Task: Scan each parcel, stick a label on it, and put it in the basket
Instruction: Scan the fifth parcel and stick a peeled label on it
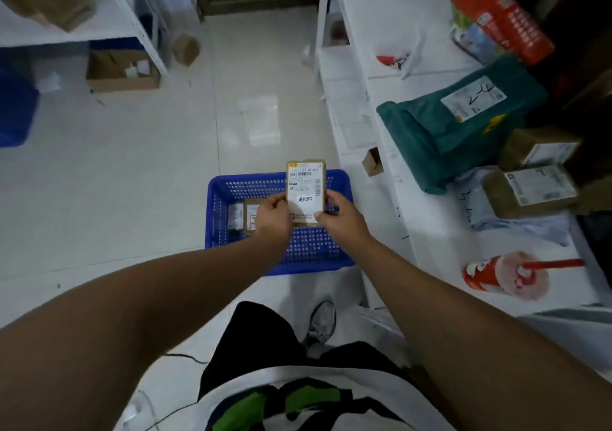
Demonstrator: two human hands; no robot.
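I hold a small brown parcel (306,179) with a white printed label on its face above the blue plastic basket (337,179) on the floor. My left hand (273,218) grips the parcel's lower left edge. My right hand (337,213) grips its lower right edge, thumb on the label. Two small parcels (245,215) lie inside the basket at its left, partly hidden by my left hand.
A white counter (430,225) runs along the right with a green mailer bag (453,129), brown boxes (526,192), a red carton and a drink cup with a red straw (510,275). White shelving, an open cardboard box (122,73) and a blue bin (16,106) stand at left.
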